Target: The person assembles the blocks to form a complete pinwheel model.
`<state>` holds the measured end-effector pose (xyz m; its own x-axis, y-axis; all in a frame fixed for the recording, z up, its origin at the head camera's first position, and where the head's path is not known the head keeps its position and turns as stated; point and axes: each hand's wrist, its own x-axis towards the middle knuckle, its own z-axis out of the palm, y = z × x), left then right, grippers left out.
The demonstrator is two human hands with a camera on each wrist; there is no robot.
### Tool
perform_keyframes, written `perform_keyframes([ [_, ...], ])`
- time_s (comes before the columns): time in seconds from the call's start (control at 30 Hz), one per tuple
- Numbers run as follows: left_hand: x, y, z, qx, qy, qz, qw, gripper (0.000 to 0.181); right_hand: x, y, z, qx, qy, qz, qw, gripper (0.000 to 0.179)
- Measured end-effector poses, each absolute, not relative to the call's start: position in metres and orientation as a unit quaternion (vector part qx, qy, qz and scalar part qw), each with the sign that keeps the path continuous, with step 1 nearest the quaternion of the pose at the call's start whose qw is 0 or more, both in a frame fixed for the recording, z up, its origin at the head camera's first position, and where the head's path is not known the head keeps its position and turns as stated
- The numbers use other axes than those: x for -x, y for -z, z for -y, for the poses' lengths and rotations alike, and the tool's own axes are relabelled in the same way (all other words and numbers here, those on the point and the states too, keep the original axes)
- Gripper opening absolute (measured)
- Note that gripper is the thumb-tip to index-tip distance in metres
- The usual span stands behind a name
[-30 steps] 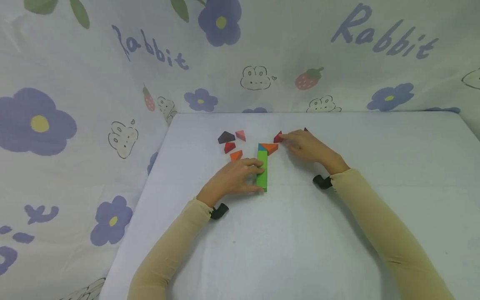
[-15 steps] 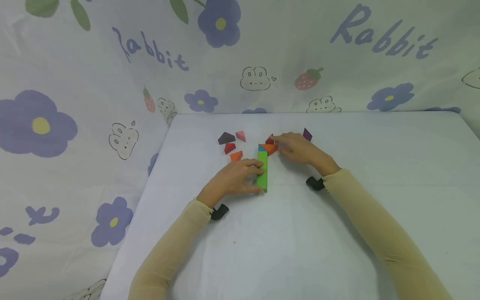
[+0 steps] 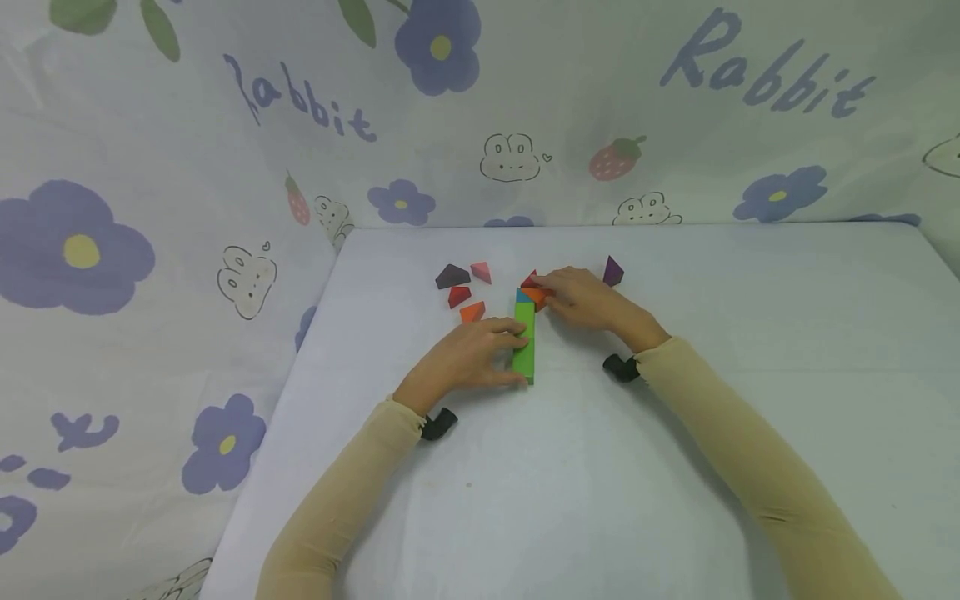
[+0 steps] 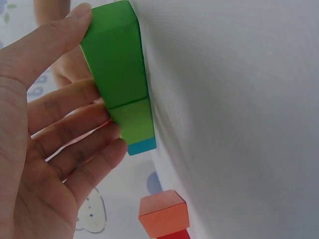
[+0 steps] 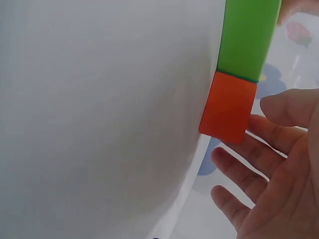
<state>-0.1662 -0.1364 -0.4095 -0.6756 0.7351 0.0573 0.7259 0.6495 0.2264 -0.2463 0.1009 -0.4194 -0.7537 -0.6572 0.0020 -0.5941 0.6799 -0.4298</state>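
Observation:
Two green blocks point(image 3: 525, 362), end to end in a strip, lie on the table, with a blue block point(image 3: 522, 295) and an orange block point(image 3: 537, 297) at their far end. My left hand point(image 3: 468, 354) rests along the strip's left side, thumb at the near end and fingertips against it; its fingers point(image 4: 84, 149) look relaxed. My right hand point(image 3: 588, 298) touches a red block point(image 3: 530, 279) just beyond the orange one with its fingertips. In the right wrist view the thumb stands apart from the orange block point(image 5: 229, 107), and the red block is hidden.
Left of the strip lie a dark grey block point(image 3: 453, 276), a pink block point(image 3: 482, 272), another red block point(image 3: 459, 296) and another orange block point(image 3: 472, 312). A purple block point(image 3: 613, 271) sits beyond my right hand. Patterned cloth point(image 3: 570, 100) hangs behind the table.
My right hand has slid the red block leftward to the far side of the orange block, uncovering the purple block. My left hand has stayed in place at the green blocks.

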Motion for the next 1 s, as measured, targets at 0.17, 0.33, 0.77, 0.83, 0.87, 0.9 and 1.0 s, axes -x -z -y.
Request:
perform_keyframes([
  [0.17,0.1661,0.4093,0.1366,-0.405,-0.120,-0.906,0.016,0.060,0.2465,0.4220,-0.0998,0.344,0.199,-0.914,0.076,0.048],
  [0.33,0.1662,0.4093,0.1368,-0.407,-0.121,-0.905,0.014,0.060,0.2445,0.4218,-0.0985,0.347,0.199,-0.913,0.078,0.048],
  [0.77,0.1661,0.4089,0.1370,-0.404,-0.119,-0.907,0.019,0.061,0.2427,0.4237,-0.0979,0.352,0.196,-0.913,0.069,0.048],
  [0.83,0.1662,0.4087,0.1370,-0.405,-0.121,-0.906,0.020,0.061,0.2424,0.4233,-0.0978,0.353,0.195,-0.913,0.067,0.048],
  [0.87,0.1662,0.4086,0.1371,-0.406,-0.122,-0.905,0.019,0.060,0.2423,0.4230,-0.0978,0.353,0.194,-0.913,0.067,0.048],
  [0.9,0.1663,0.4087,0.1370,-0.407,-0.122,-0.905,0.019,0.060,0.2418,0.4225,-0.0979,0.353,0.192,-0.913,0.067,0.048],
  [1.0,0.1665,0.4085,0.1368,-0.410,-0.123,-0.904,0.019,0.060,0.2406,0.4205,-0.0993,0.347,0.193,-0.915,0.070,0.050],
])
